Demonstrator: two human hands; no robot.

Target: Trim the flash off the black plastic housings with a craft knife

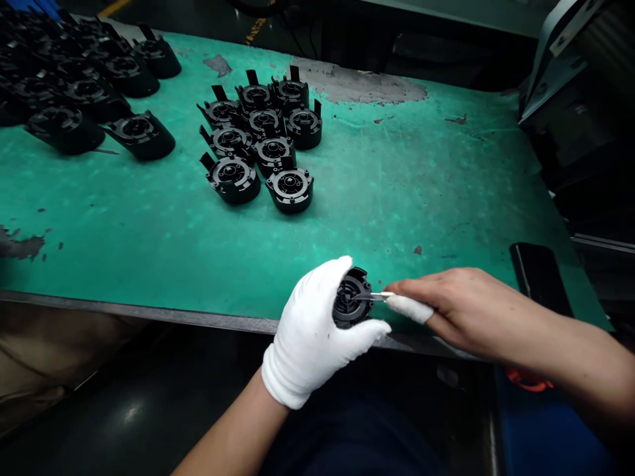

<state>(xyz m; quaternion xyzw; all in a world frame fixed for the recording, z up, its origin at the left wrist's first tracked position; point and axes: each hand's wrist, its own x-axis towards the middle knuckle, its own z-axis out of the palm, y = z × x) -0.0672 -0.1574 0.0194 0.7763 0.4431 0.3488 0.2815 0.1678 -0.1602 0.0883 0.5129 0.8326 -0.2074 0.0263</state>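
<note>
A round black plastic part (348, 301) with concentric rings is held at the table's front edge. My left hand (317, 324), in a white glove, wraps round its left side, with the thumb stretched out below it. My right hand (446, 307) is bare except for a white cover on one finger. It pinches a slim metal blade-like tool (376, 297), whose tip reaches over the face of the part from the right. The tool's handle is mostly hidden by the fingers.
Several black housings (290, 188) stand grouped at the middle back of the green table (397, 198), and more housings (143, 135) crowd the far left. At the right lies a dark flat object (540, 277). An orange-red item (528, 380) shows below my right forearm.
</note>
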